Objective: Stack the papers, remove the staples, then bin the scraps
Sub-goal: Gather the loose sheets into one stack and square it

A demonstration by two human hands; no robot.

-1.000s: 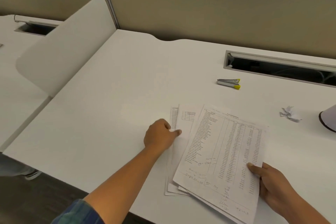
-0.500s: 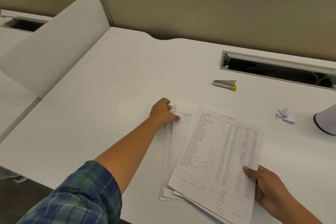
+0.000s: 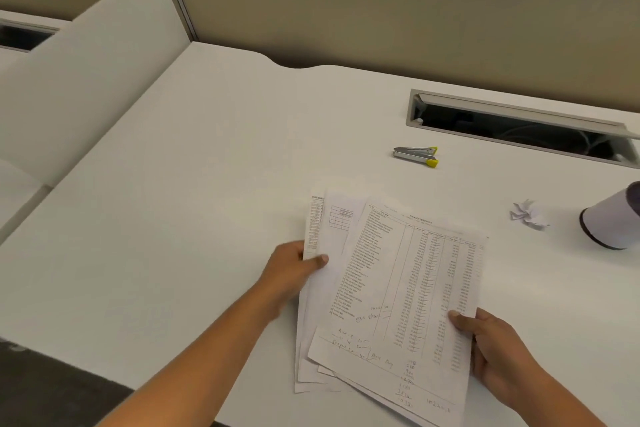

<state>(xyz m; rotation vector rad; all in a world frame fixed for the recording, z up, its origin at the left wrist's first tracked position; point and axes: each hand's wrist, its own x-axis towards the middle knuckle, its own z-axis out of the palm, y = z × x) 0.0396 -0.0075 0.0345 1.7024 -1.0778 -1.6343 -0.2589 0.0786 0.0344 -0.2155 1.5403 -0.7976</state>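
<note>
A loose pile of printed papers [image 3: 391, 288] lies fanned on the white desk [image 3: 207, 184], the top sheet a table of figures with handwriting. My left hand [image 3: 291, 269] grips the pile's left edge, thumb on top. My right hand [image 3: 491, 347] pinches the top sheet's lower right edge. A silver staple remover with yellow tips [image 3: 415, 156] lies beyond the papers. A crumpled paper scrap [image 3: 528, 215] lies to the right, beside a small white bin with a dark rim [image 3: 613, 218] tipped on its side.
An open cable slot [image 3: 519, 130] runs along the back right of the desk. A beige partition wall [image 3: 381, 10] closes the back. A white divider panel [image 3: 86, 73] stands on the left. The desk's front edge drops to dark floor [image 3: 52, 388].
My left hand slid from the papers' top left corner back down along their left edge and now grips it. My right hand keeps its hold. The camera has shifted slightly.
</note>
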